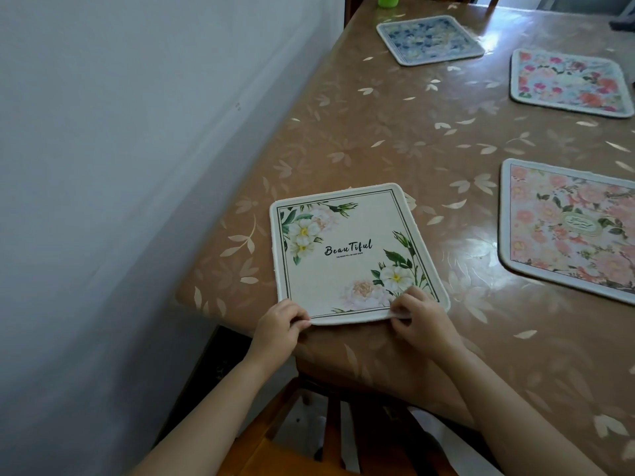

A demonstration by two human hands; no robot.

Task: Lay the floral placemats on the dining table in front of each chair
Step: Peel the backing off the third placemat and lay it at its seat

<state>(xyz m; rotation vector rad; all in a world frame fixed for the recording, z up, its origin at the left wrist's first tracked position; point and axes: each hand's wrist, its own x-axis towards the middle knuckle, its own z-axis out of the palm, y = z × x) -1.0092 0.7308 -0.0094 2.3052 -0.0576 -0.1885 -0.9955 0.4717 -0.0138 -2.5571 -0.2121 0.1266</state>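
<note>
Nearby, three placemats [568, 82] flank the pinched cream placemat [354, 252].

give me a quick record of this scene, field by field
surface: dining table with a brown leaf-print cover
mat in hand: cream placemat printed "Beautiful", flat on the table, near edge slightly lifted
left hand: pinching the mat's near left corner
right hand: pinching the near edge towards the right corner
other mats: blue placemat, two pink placemats
far end: green cup
seat: wooden chair below the hands
</note>
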